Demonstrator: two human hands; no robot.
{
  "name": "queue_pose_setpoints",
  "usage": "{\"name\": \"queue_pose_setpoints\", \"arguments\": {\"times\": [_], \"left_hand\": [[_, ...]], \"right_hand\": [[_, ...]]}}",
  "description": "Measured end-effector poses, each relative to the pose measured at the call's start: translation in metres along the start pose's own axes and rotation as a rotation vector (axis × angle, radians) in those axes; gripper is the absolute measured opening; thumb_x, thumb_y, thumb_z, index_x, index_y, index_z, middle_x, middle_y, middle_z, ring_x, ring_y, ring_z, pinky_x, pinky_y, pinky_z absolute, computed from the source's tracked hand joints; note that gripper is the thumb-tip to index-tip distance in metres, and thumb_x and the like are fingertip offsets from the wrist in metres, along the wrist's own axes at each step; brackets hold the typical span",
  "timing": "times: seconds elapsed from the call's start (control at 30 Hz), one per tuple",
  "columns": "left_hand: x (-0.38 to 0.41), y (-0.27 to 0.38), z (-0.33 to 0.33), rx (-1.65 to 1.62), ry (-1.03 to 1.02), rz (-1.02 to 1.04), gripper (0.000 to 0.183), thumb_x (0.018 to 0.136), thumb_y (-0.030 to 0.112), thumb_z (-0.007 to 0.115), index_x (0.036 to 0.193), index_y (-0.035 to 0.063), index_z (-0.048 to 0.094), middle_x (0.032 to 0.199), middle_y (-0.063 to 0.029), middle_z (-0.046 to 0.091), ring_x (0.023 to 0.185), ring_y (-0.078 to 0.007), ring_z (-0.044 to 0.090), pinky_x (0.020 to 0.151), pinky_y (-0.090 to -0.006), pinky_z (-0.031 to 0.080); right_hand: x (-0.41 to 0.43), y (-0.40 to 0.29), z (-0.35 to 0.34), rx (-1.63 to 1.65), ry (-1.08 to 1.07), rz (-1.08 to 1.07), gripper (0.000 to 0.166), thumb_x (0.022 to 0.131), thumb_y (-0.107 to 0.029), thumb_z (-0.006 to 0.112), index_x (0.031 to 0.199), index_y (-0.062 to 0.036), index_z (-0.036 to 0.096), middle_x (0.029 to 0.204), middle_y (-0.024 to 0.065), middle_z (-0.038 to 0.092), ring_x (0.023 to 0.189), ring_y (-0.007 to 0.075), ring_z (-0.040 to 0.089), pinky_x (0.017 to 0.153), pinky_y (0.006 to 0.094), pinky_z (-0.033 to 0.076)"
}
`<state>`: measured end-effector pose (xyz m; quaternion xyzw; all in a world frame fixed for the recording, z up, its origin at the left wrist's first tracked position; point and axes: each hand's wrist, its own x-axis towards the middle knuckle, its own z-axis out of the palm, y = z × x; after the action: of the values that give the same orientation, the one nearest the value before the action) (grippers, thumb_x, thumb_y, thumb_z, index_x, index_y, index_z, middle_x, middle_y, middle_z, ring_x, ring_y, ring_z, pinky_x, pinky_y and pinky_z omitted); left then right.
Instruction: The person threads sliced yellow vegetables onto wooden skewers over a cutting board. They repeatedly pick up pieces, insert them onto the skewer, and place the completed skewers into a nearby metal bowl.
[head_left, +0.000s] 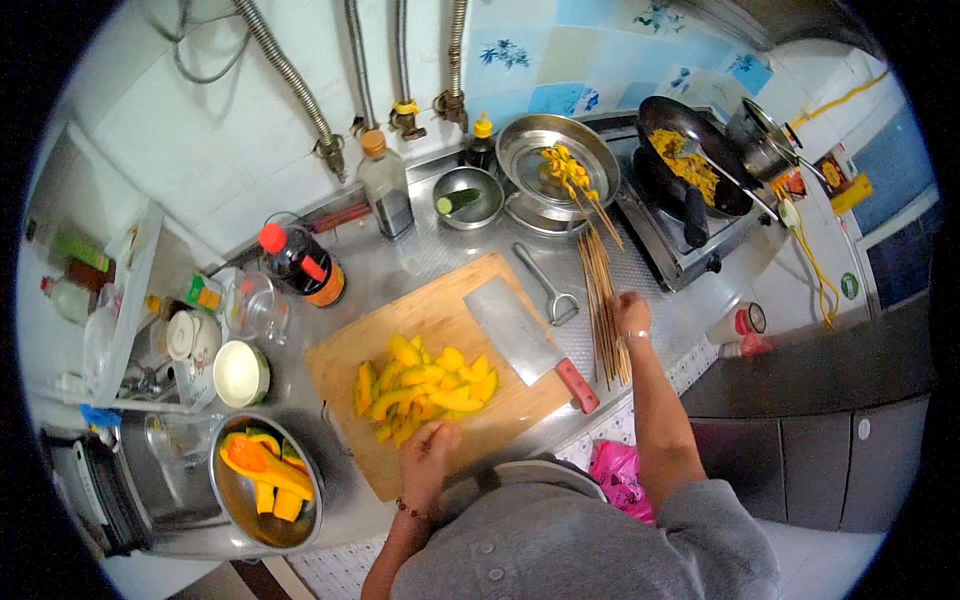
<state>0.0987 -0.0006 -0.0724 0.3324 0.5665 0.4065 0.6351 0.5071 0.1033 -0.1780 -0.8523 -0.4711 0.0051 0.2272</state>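
Note:
My left hand (426, 450) is above the near edge of the wooden cutting board (480, 285), fingers curled, beside a pile of yellow pumpkin slices (427, 382). Whether it holds anything is hidden. At the right, my right hand (632, 315) is at a bundle of wooden skewers (598, 300) lying on the steel counter; its grip cannot be made out. A cleaver (510, 326) with a red handle lies across the board's right side. Between board and skewers rests a peeler (547, 289). Loaded skewers of yellow pieces (566, 171) lean in a steel basin (517, 142).
A steel bowl (319, 510) at the left holds large pumpkin pieces (266, 469). Behind the board stand a sauce bottle (300, 262), a glass bottle (386, 195) and a small bowl (491, 217) with a cut green vegetable (457, 201). A wok (652, 120) with food sits on the gas stove (667, 262).

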Motion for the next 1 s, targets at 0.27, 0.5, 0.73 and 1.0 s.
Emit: {"name": "queue_pose_setpoints", "arguments": {"times": [0.27,0.5,0.73,1.0], "left_hand": [[0.003,-0.021,-0.006,0.21,-0.088,0.082,0.019,0.079,0.018,0.054,0.088,0.0011,0.058,0.075,-0.0044,0.058,0.069,-0.0104,0.054,0.063,-0.0224,0.043],[0.004,-0.032,-0.043,0.33,0.292,0.272,0.018,0.076,0.01,0.057,0.091,0.0022,0.057,0.075,-0.0004,0.056,0.062,-0.0071,0.049,0.059,-0.0204,0.042],[0.026,-0.018,-0.088,0.41,0.577,0.433,0.023,0.067,0.002,0.061,0.089,0.0011,0.056,0.079,-0.0034,0.054,0.061,-0.0107,0.048,0.058,-0.0228,0.042],[0.048,-0.034,-0.105,0.53,0.5,0.417,0.017,0.067,0.007,0.061,0.083,0.002,0.058,0.071,-0.005,0.058,0.062,-0.0136,0.053,0.058,-0.0244,0.044]], "right_hand": [[-0.019,0.019,0.002,0.111,-0.144,-0.021,0.021,0.073,-0.023,0.054,0.077,-0.0039,0.059,0.074,0.0189,0.059,0.068,0.0337,0.057,0.058,0.0389,0.044],[-0.059,-0.008,-0.067,-0.032,-0.1,-0.236,0.015,0.078,-0.015,0.05,0.076,-0.0005,0.054,0.076,0.0194,0.056,0.069,0.0367,0.054,0.06,0.0408,0.042],[-0.166,-0.11,-0.113,0.316,-0.403,-0.25,0.015,0.078,-0.006,0.051,0.09,-0.0009,0.056,0.078,0.0168,0.058,0.067,0.0276,0.057,0.062,0.0308,0.046],[-0.238,-0.181,-0.096,0.419,-0.515,-0.676,0.01,0.075,-0.009,0.054,0.082,-0.0015,0.052,0.071,0.0171,0.054,0.064,0.0335,0.053,0.055,0.0379,0.045]]}}
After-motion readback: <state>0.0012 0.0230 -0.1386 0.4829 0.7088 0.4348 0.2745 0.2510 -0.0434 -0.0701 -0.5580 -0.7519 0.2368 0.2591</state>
